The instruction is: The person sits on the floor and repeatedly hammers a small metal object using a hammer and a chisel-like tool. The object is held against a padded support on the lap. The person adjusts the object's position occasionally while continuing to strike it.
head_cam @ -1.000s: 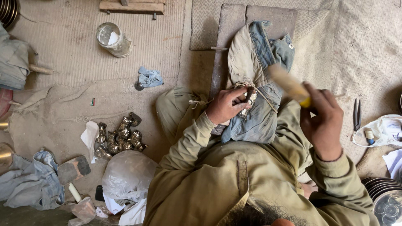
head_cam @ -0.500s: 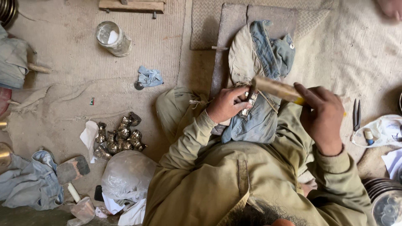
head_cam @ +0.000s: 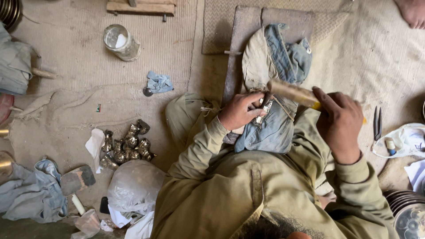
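1. A small shiny metal piece lies on a blue denim cloth draped over the person's knee, pinned under the left hand – the fingers are curled together and pressed down on it.
2. The right hand is closed around a wooden-handled tool, whose blurred pale end reaches over to just above the metal piece; a yellow part shows at the grip.
3. The denim cloth runs up onto a grey padded board that rests on a woven mat.
4. To the right of the right hand, a pair of dark pliers lies on the mat, beside a white bag.
5. Well to the left – on the dusty floor – sits a heap of similar shiny metal pieces, with a clear plastic bag near it.
6. Farther up stand a glass jar and a small crumpled blue rag.
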